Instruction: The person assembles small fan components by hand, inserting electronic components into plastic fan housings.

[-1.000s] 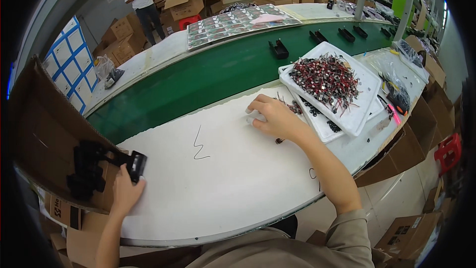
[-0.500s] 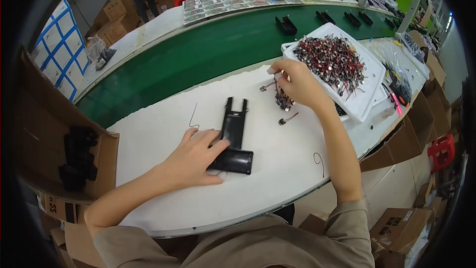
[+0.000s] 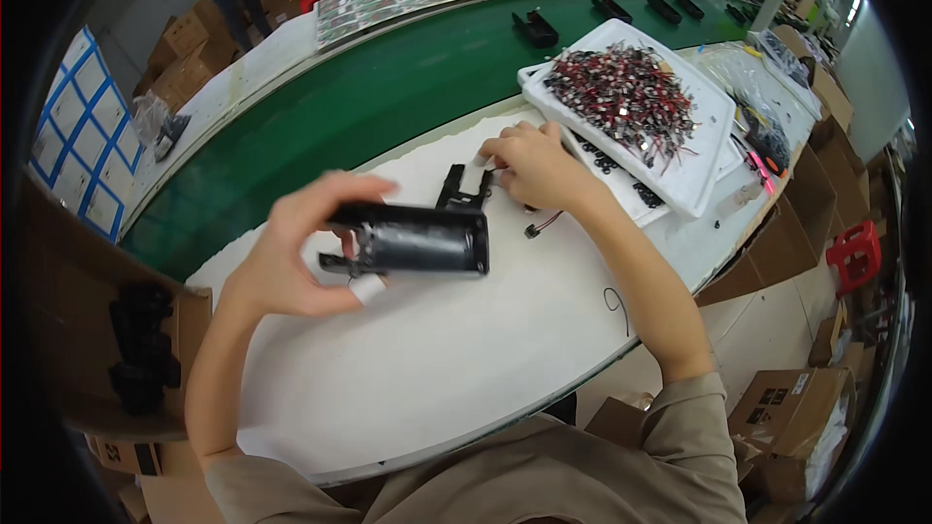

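Raised above the white table top [image 3: 408,369], a black plastic housing [image 3: 427,241] shaped like a trough is gripped by my left hand [image 3: 291,247], thumb below and fingers above. Its hollow side faces up toward me. Behind it lies a second black housing [image 3: 466,186] with two prongs, partly covered. My right hand [image 3: 534,167] is curled near those prongs, fingertips pressed together; whatever they hold is too small to make out. By that hand sits a small connector with red and black wires [image 3: 534,230]; other such pieces are mostly hidden under the hand.
White trays [image 3: 714,175] stacked at the right carry a heap of wired parts [image 3: 626,102]. Beyond the table runs a green conveyor belt [image 3: 320,126] bearing several black housings [image 3: 536,29]. A cardboard box [image 3: 197,354] with black parts stands left. A bent wire [image 3: 614,303] lies near the front edge.
My left hand has lifted a black housing off the table and turned its hollow side up. My right hand has moved left, toward the pronged housing. The whole view has shifted slightly.
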`<state>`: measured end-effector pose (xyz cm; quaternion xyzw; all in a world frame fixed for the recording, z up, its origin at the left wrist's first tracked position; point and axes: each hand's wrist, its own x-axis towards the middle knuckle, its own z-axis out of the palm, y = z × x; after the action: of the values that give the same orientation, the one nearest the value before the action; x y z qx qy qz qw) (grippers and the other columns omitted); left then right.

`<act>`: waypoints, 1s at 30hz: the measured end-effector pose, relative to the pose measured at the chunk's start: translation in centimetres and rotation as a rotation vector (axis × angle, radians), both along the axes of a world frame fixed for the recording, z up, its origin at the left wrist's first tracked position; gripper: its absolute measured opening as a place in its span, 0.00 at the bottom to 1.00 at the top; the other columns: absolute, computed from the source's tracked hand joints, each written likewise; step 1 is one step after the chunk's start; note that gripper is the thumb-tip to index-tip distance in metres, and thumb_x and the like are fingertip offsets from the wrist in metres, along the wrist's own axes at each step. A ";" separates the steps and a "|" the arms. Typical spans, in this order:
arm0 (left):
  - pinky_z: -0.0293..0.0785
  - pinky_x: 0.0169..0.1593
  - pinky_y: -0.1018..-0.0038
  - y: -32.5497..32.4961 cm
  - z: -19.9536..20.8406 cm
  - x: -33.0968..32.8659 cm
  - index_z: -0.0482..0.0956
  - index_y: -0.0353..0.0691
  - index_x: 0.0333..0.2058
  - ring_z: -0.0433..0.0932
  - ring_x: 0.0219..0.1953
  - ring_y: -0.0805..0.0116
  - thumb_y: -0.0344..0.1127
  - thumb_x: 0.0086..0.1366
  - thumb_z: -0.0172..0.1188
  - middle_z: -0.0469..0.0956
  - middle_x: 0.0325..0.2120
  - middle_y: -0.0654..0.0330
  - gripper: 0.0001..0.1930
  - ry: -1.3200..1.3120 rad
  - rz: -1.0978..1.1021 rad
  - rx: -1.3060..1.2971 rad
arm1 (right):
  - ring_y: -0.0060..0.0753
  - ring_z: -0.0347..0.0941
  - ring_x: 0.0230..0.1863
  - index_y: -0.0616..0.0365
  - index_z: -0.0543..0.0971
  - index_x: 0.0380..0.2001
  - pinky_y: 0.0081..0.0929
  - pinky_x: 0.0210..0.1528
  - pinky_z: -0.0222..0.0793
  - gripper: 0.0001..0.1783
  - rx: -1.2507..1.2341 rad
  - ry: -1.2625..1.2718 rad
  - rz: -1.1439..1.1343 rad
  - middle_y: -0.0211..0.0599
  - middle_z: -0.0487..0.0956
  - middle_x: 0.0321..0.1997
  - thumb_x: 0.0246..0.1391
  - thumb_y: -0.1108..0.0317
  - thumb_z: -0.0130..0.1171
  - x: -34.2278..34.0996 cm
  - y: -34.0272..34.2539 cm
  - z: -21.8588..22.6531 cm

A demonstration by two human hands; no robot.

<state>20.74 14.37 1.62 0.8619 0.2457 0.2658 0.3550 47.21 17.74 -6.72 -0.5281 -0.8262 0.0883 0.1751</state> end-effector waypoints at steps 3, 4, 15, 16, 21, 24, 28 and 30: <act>0.70 0.37 0.79 2.1 0.0 1.6 0.54 0.37 0.55 0.72 0.37 0.70 0.26 0.36 0.64 0.70 0.35 0.55 0.43 -0.363 0.006 -0.210 | 0.36 0.66 0.41 0.53 0.76 0.35 0.36 0.45 0.51 0.17 -0.002 -0.035 -0.026 0.33 0.73 0.29 0.37 0.78 0.50 0.2 0.2 -0.3; 0.70 0.40 0.78 3.4 -0.6 2.3 0.52 0.36 0.55 0.72 0.37 0.69 0.30 0.37 0.64 0.71 0.35 0.54 0.44 -0.456 -0.034 -0.205 | 0.38 0.66 0.42 0.54 0.76 0.34 0.37 0.45 0.51 0.16 -0.002 0.002 -0.016 0.35 0.73 0.30 0.37 0.78 0.50 0.2 0.2 -0.3; 0.73 0.23 0.72 8.8 -5.1 10.0 0.66 0.42 0.47 0.76 0.27 0.61 0.57 0.61 0.40 0.74 0.37 0.52 0.26 -0.562 0.140 -1.133 | 0.39 0.67 0.39 0.56 0.75 0.29 0.35 0.44 0.53 0.12 0.180 -0.020 0.003 0.34 0.73 0.28 0.34 0.75 0.53 1.0 -0.7 0.5; 0.75 0.25 0.69 9.5 -6.0 9.9 0.64 0.44 0.48 0.76 0.28 0.59 0.59 0.62 0.36 0.74 0.37 0.51 0.27 -0.532 0.124 -1.117 | 0.38 0.67 0.38 0.56 0.74 0.29 0.34 0.44 0.53 0.12 0.118 0.100 0.007 0.34 0.73 0.27 0.34 0.75 0.53 1.2 -0.7 1.4; 0.73 0.25 0.70 11.2 -10.3 7.8 0.62 0.47 0.52 0.72 0.26 0.65 0.58 0.63 0.31 0.71 0.37 0.52 0.27 -0.747 0.000 -1.359 | 0.32 0.70 0.28 0.61 0.68 0.32 0.29 0.36 0.64 0.13 0.044 0.590 -0.006 0.36 0.76 0.28 0.40 0.71 0.57 1.9 0.3 2.3; 0.72 0.27 0.69 10.9 -9.9 7.9 0.59 0.48 0.55 0.72 0.26 0.65 0.59 0.62 0.30 0.70 0.37 0.52 0.30 -0.737 -0.174 -1.248 | 0.18 0.69 0.29 0.65 0.71 0.30 0.20 0.32 0.66 0.11 0.043 0.824 0.004 0.30 0.73 0.26 0.42 0.74 0.59 1.5 0.7 1.3; 0.73 0.28 0.67 10.1 -9.9 8.3 0.57 0.47 0.56 0.72 0.28 0.64 0.55 0.64 0.23 0.69 0.41 0.48 0.29 -0.618 -0.185 -1.274 | 0.23 0.72 0.27 0.65 0.77 0.30 0.22 0.34 0.66 0.11 0.097 0.835 -0.028 0.36 0.77 0.24 0.39 0.73 0.54 1.1 0.7 1.1; 0.74 0.28 0.67 9.7 -9.6 8.7 0.58 0.47 0.56 0.72 0.29 0.64 0.54 0.65 0.24 0.69 0.41 0.48 0.27 -0.582 -0.136 -1.277 | 0.23 0.71 0.27 0.65 0.78 0.30 0.21 0.34 0.66 0.11 0.083 0.880 -0.027 0.36 0.77 0.25 0.40 0.73 0.54 0.6 0.5 1.4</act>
<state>29.49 24.04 -7.99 0.3924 0.1942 0.2665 0.8587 47.79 18.27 -5.28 -0.4434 -0.6688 0.2694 0.5325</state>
